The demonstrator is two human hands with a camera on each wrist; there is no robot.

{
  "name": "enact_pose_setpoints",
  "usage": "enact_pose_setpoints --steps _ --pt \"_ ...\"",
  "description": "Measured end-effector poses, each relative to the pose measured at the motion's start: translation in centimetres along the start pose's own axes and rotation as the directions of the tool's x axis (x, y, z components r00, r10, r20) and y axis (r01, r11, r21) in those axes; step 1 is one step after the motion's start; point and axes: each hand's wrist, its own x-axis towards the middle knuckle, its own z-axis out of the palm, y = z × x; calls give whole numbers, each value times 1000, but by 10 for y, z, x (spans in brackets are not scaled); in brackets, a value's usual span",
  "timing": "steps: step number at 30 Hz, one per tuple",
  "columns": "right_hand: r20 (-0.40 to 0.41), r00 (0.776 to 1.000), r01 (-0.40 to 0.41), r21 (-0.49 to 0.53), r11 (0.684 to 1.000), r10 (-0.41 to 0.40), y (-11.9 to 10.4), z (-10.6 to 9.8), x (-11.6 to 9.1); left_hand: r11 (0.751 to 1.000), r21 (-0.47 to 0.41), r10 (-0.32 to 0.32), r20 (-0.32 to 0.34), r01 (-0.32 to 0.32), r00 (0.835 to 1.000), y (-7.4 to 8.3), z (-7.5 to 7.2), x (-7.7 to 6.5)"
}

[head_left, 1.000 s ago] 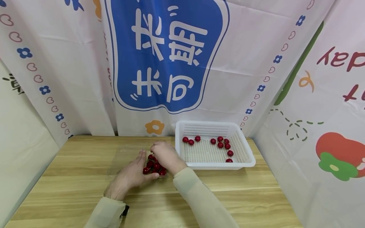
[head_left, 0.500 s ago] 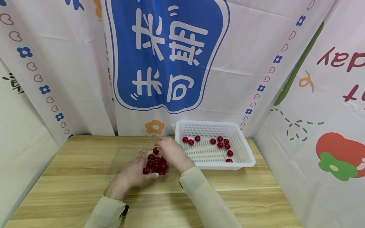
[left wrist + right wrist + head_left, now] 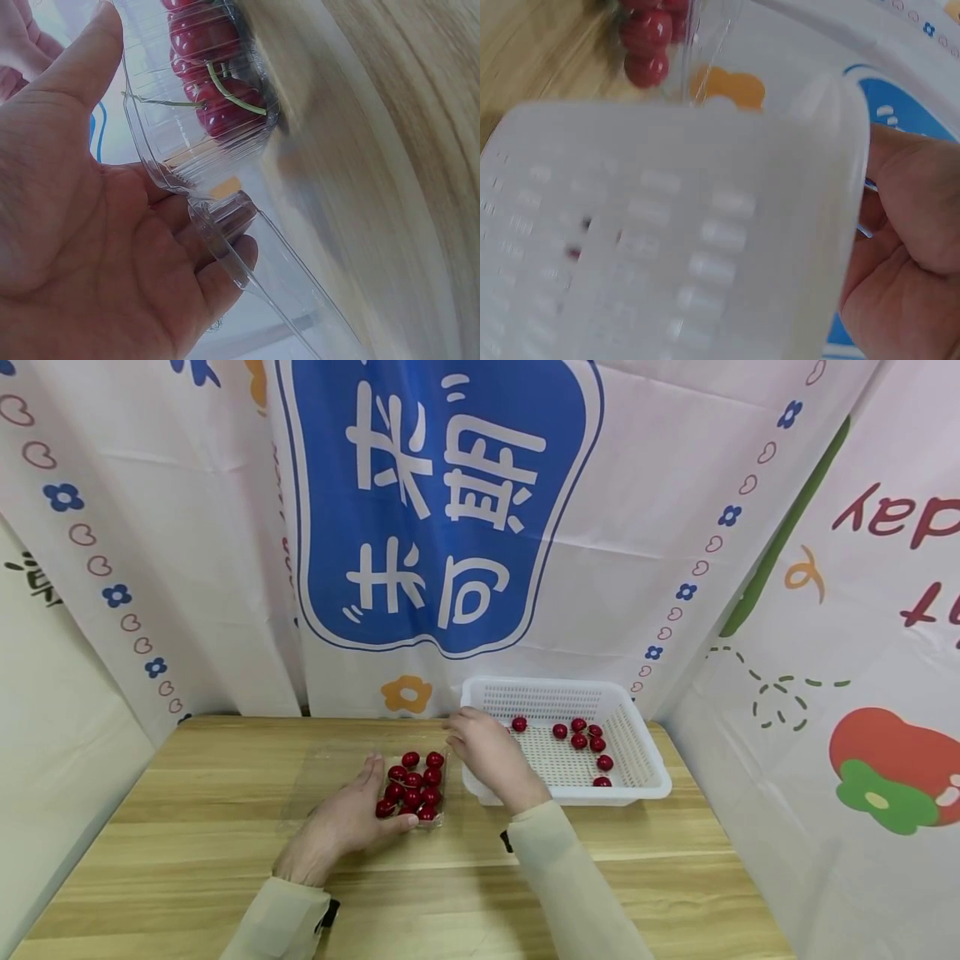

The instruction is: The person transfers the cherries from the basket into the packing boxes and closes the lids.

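My left hand (image 3: 347,814) holds a corner of a clear plastic clamshell box (image 3: 161,142), its thumb along the near wall and its fingers behind the hinge. Red cherries (image 3: 412,780), some with green stems, sit in rows in the box. The transparent lid (image 3: 318,777) lies folded out to the left, partly under that hand. My right hand (image 3: 491,758) is over the left rim of a white perforated basket (image 3: 652,772), fingers loosely bent, with nothing seen in them. Several cherries (image 3: 579,741) lie in the basket; the hand covers part of its left end.
The wooden table (image 3: 405,902) carries both containers, the basket at the back right beside the box. A printed white curtain (image 3: 637,468) hangs close behind the table's back edge. Another printed cloth (image 3: 862,652) stands along the right side.
My right hand has moved right from above the box to the basket's left rim. A cherry it hid now shows at the box's back right corner. My left hand has stayed put.
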Motion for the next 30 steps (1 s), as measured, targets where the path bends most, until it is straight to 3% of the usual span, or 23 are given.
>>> enact_pose_setpoints --steps 12,30 --pt "-36 992 -119 65 991 121 42 -18 -21 1000 0 -12 10 12 1000 0 0 0" --pt "1 966 -259 2 966 259 101 -32 -53 1000 -7 -4 13 4 1000 1 0 -1"
